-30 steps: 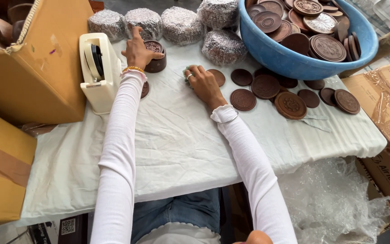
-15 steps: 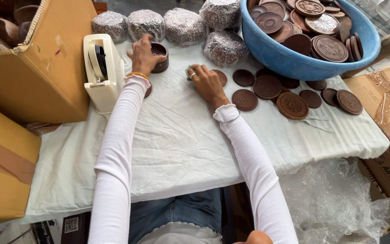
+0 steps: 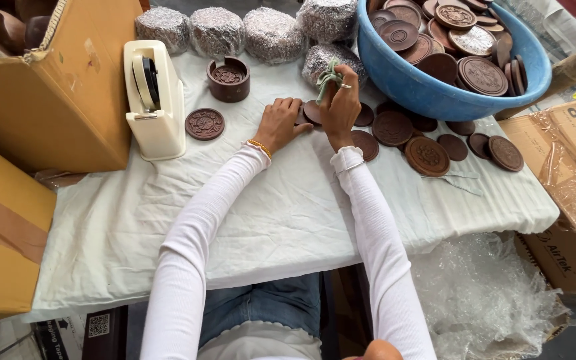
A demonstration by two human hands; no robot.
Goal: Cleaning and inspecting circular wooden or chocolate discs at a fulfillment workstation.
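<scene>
Both hands were up near the middle top of the head view, close together on the white cloth (image 3: 288, 207) that covered the table. The left hand (image 3: 278, 125) lay low with its fingers bent, and the fingertips pressed on a small brown wooden disc (image 3: 312, 111) lying flat on the cloth. The right hand (image 3: 340, 107) was just beside it, a bit higher. It was closed, and its fingers pinched a small crumpled green rag (image 3: 329, 75) that stuck up above the knuckles. A ring showed on one finger. The right hand sat over the far edge of that same disc, but I could not tell if it touched it.

To the left of the hands, a carved round lid (image 3: 205, 124) lay flat by itself. Just above it stood a small round wooden box (image 3: 228, 79), open on top. Further left stood a cream tape dispenser (image 3: 153, 100), next to a big cardboard box (image 3: 61, 93) in the upper left of the frame.

Along the top edge sat a row of silver wrapped bundles (image 3: 273, 33). In the upper right, a blue plastic bowl (image 3: 428, 93) was full of carved brown discs. More loose brown discs (image 3: 427, 155) lay spread on the cloth to the right of the hands. Bubble wrap (image 3: 481, 300) lay low in the lower right.
</scene>
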